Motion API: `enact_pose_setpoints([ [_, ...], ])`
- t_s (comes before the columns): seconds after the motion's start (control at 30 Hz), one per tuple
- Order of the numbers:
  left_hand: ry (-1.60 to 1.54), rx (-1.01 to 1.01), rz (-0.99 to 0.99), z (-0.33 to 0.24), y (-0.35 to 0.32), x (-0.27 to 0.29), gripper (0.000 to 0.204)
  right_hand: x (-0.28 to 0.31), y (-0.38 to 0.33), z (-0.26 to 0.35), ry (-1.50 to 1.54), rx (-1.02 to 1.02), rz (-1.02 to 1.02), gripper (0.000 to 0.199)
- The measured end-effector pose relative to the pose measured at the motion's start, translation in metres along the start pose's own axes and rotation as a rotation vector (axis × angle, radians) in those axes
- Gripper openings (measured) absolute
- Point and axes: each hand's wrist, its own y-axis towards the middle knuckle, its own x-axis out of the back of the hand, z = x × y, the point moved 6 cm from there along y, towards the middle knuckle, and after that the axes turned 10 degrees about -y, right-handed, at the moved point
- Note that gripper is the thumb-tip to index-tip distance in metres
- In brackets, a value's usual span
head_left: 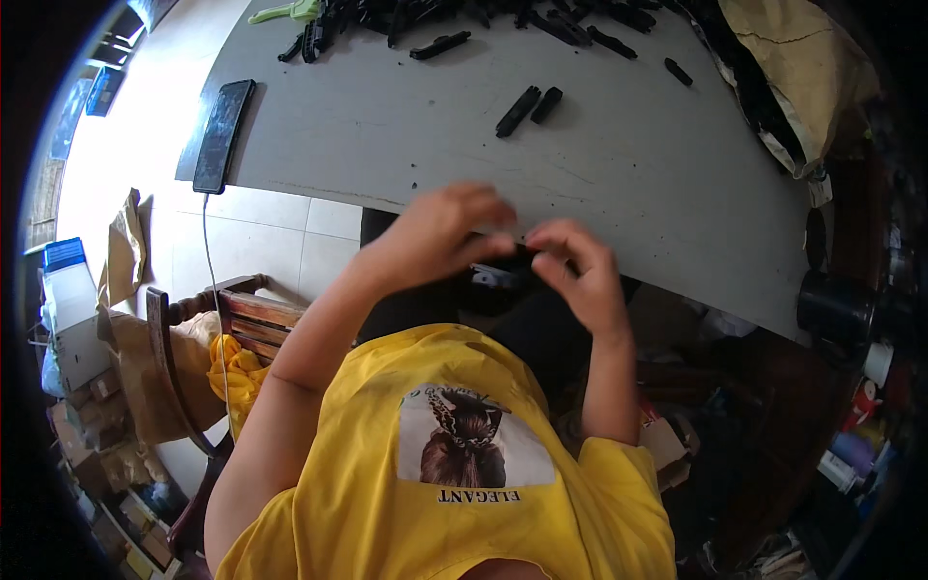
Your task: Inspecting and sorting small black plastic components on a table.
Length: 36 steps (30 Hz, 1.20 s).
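My left hand (447,230) and my right hand (580,271) meet over my lap at the table's near edge. Between their fingertips is a black plastic part (522,255), hard to make out against my dark trousers. The left fingers are bent round its left end and smeared by motion. At its right end, my right thumb and forefinger pinch it. Two black elongated parts, a longer one (518,111) and a shorter one (547,104), lie side by side on the grey table (329,126) beyond my hands.
A pile of black parts (377,17) spreads along the far side, with a light-green tool (285,12) at its left. A corded phone (223,135) lies at the left edge. A brown paper sack (793,68) stands far right; a wooden chair (261,324) is at my left.
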Motion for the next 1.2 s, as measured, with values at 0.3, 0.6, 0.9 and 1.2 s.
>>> enact_pose_setpoints([
  [0.3,0.618,0.059,-0.453,0.044,0.081,0.013,0.027,0.032,0.107,-0.009,-0.96,0.198,-0.479,0.027],
  [0.6,-0.123,0.186,-0.48,0.05,0.027,0.032,0.031,0.022,0.055,0.003,-0.849,0.207,-0.304,0.024],
  [0.9,-0.395,0.168,-0.222,0.006,0.024,-0.007,0.016,0.014,0.024,0.025,-0.23,0.049,-0.257,0.018],
  [1.2,-0.325,0.11,-0.208,-0.013,0.018,-0.012,0.028,0.011,0.009,0.021,0.409,-0.021,-0.406,0.016],
])
